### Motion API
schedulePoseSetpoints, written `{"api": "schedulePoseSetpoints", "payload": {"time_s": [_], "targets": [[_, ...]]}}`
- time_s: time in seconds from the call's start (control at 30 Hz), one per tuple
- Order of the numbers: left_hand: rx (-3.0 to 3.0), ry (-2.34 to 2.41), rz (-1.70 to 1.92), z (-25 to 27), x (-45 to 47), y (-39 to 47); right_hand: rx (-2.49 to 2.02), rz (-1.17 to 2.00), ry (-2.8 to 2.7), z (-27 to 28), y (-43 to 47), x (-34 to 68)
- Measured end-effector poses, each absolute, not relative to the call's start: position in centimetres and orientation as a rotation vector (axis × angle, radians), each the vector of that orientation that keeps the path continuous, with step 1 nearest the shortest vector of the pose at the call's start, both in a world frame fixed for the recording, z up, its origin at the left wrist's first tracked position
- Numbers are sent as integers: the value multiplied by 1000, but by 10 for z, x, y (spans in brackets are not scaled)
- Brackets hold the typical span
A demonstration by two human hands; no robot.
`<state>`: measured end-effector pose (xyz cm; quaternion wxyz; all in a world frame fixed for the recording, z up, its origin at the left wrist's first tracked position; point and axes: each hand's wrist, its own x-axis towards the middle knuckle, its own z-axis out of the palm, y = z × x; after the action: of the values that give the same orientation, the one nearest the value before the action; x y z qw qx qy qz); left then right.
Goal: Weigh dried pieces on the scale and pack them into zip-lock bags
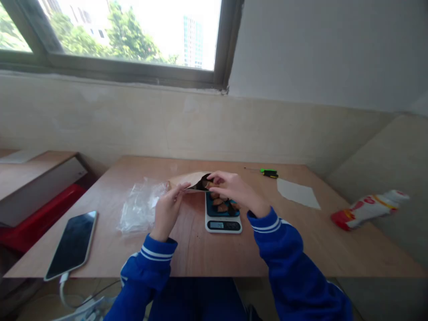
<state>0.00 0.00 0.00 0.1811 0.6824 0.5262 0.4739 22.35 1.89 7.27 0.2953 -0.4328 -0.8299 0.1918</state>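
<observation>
Here's the left hand [167, 211] pinching the edge of the paper bag [187, 180], mouth gaping rightward above the counter [190, 254], with the right hand [236, 189] working at that mouth, though whether its fingers grip anything I can't tell! Brown pieces [220, 207] sit right beside it on the kitchen scale [223, 225]; hold that mouth wide, wrist clear of the pile, no leaning on the scale.

Vivid blue and loosely cut, the left sleeve [144, 276] and right sleeve [290, 258] each gather into a snug, matching cuff [158, 248] ringed by thin white stripes [157, 255] (crisp against the blue), while dark navy trousers [197, 298] show below. The left hand [167, 211] and right hand [236, 189] are bare.
</observation>
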Motion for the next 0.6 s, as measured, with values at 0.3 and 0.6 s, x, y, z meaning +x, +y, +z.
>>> {"api": "schedulePoseSetpoints", "payload": {"time_s": [0.3,0.6], "targets": [[1801,1785,1323,34,-7,61,-1554,695,-1691,-25,29,311],[1708,1652,1338,19,-13,98,-1452,864,-1637,-63,38,314]]}}
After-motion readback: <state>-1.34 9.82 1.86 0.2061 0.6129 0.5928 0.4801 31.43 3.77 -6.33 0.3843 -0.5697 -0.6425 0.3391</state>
